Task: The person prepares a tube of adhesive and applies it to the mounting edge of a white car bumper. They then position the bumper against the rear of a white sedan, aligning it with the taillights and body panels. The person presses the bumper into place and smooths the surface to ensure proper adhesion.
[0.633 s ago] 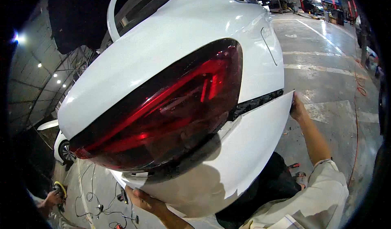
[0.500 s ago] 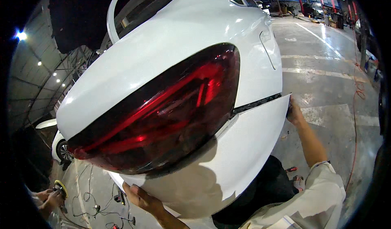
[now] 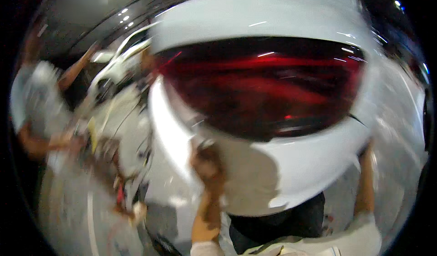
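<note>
Gripping a white car panel (image 3: 291, 178) with red tail lamp (image 3: 264, 85), left hand (image 3: 207, 165).

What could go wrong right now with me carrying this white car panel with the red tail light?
The left hand grips only the lower edge of the white panel, and the right hand sits at its far edge, so it might slip or tip. The red tail light faces up close to the camera and fills the view, so you may not see the cables and tools on the floor or the other person nearby.

White panel (image 3: 255, 14), red tail-light (image 3: 264, 85)
</note>
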{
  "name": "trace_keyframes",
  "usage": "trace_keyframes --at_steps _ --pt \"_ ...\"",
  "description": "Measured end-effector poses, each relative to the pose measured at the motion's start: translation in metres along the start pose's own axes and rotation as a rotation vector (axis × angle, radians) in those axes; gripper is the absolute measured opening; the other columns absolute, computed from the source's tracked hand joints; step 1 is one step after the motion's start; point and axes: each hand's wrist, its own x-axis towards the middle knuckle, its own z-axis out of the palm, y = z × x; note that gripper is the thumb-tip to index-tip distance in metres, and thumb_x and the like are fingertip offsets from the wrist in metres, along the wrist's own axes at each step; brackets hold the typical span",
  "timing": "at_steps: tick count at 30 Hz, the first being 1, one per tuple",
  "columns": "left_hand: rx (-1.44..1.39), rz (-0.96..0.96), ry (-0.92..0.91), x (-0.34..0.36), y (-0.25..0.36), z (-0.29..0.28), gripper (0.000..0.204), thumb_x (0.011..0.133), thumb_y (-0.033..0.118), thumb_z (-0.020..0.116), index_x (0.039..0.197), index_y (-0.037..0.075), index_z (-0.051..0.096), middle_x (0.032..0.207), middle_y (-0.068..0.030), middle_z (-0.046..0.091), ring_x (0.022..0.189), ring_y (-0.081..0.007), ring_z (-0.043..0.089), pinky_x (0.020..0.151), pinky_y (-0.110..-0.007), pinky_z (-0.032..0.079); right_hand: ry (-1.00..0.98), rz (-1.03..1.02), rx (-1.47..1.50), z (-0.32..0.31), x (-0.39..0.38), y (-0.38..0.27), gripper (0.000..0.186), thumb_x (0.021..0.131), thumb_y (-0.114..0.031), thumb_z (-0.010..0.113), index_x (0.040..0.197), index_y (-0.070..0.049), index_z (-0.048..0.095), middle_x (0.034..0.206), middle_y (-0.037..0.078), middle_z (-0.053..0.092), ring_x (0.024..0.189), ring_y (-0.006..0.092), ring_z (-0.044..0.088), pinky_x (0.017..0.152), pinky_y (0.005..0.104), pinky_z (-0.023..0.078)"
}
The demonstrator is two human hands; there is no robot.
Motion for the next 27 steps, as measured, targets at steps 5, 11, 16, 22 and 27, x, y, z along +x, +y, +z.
trace_keyframes --at_steps 5,11,16,22,27 --pt "0.007 0.359 -0.298 0.007 0.004 -0.011 0.048 0.093 0.032 0.051 0.127 -0.003 0.045 0.116 -0.015 0.055 0.096 -0.0205 0.053 0.085 -0.03 0.042 -0.186 -0.413 -0.305 -0.046 0.028 -0.01 0.079 0.093 -0.062 0.027 0.146 -0.004 0.02 0.151 0.012 0.021 0.136 0.0297 0.025 0.113 0.0422 0.018" --pt "0.168 -0.307 0.155 0.074 -0.132 -0.233 0.04 0.097 0.028 0.045 0.123 -0.001 0.052 0.116 -0.013 0.058 0.1 -0.0223 0.059 0.093 -0.032 0.044 -0.136 -0.109 -0.013 0.005 -0.002 -0.005 0.079 0.094 -0.06 0.029 0.146 -0.003 0.017 0.15 0.014 0.023 0.136 0.0291 0.026 0.112 0.0401 0.02" --pt "-0.045 -0.529 0.333 0.074 -0.149 -0.173 0.055 0.096 0.041 0.041 0.13 -0.002 0.046 0.121 -0.013 0.055 0.101 -0.0237 0.058 0.09 -0.032 0.044 -0.127 -0.214 -0.075 0.001 -0.016 -0.029 0.085 0.091 -0.065 0.033 0.147 -0.005 0.014 0.152 0.012 0.017 0.137 0.0292 0.021 0.113 0.0409 0.019" --pt "-0.057 -0.656 0.185 0.054 -0.216 -0.144 0.058 0.096 0.041 0.039 0.13 -0.006 0.044 0.131 -0.0167 0.049 0.117 -0.0283 0.048 0.101 -0.034 0.034 -0.204 -0.199 -0.069 -0.037 0.024 -0.032 0.086 0.088 -0.067 0.037 0.146 -0.004 0.022 0.15 0.013 0.024 0.135 0.0305 0.025 0.112 0.0409 0.02" --pt "-0.333 -0.684 0.218 -0.049 -0.124 -0.121 0.056 0.098 0.043 0.034 0.128 -0.004 0.041 0.124 -0.0136 0.047 0.11 -0.0268 0.05 0.096 -0.038 0.04 0.085 -0.112 -0.021 0.054 -0.074 -0.034 0.079 0.091 -0.064 0.035 0.142 -0.004 0.029 0.145 0.012 0.034 0.131 0.028 0.035 0.11 0.0392 0.027"
